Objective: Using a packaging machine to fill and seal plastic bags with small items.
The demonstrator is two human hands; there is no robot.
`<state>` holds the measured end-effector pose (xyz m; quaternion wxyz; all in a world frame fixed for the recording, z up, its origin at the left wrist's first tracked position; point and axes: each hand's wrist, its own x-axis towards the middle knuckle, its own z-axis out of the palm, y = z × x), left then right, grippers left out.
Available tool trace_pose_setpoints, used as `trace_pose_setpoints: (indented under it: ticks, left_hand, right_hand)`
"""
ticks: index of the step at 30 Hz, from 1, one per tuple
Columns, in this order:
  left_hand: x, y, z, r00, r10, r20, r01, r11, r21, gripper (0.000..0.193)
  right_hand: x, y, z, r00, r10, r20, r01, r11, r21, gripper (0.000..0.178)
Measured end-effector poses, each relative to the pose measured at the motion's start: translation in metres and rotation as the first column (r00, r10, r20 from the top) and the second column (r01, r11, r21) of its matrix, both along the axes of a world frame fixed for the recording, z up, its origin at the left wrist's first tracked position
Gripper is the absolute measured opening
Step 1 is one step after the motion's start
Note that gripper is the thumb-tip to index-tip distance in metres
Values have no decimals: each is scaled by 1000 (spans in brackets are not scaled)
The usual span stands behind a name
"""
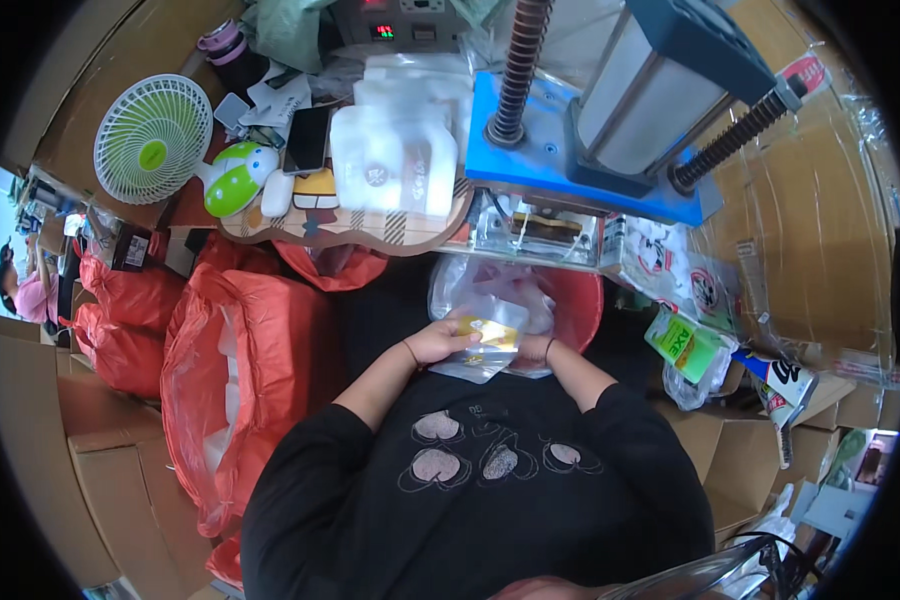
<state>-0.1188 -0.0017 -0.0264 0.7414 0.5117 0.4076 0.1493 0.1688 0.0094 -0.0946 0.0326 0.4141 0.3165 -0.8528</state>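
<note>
In front of my chest, my left hand pinches a clear plastic pouch with a gold-yellow printed patch, fingers over its left side. My right hand is at the pouch's right side; its fingers are mostly hidden behind the plastic, so their grip does not show. Just beyond both hands stands a red tub holding crumpled clear plastic bags. The pouch overlaps the tub's near side in this view.
A blue press with springs and a cylinder stands at the far right. On the far table lie white translucent bags, a phone and a green-white fan. Large red sacks stand left, cardboard boxes beside them.
</note>
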Motion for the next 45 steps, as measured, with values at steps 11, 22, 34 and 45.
trace_pose_setpoints:
  ticks: [11, 22, 34, 45]
  left_hand:
    - [32, 49, 8, 946, -65, -317, 177, 924, 339, 30]
    - [20, -6, 120, 953, -239, -188, 303, 797, 523, 23]
    - [52, -8, 161, 991, 129, 43, -136, 940, 314, 20]
    - [84, -16, 173, 913, 183, 364, -85, 959, -269, 18]
  right_hand:
    - [1, -8, -25, 939, -314, 139, 339, 911, -236, 39]
    - [54, -1, 207, 916, -107, 387, -313, 412, 856, 29]
    - [8, 0, 323, 885, -453, -109, 92, -60, 994, 9]
    - [38, 34, 322, 957, -211, 197, -216, -69, 974, 18]
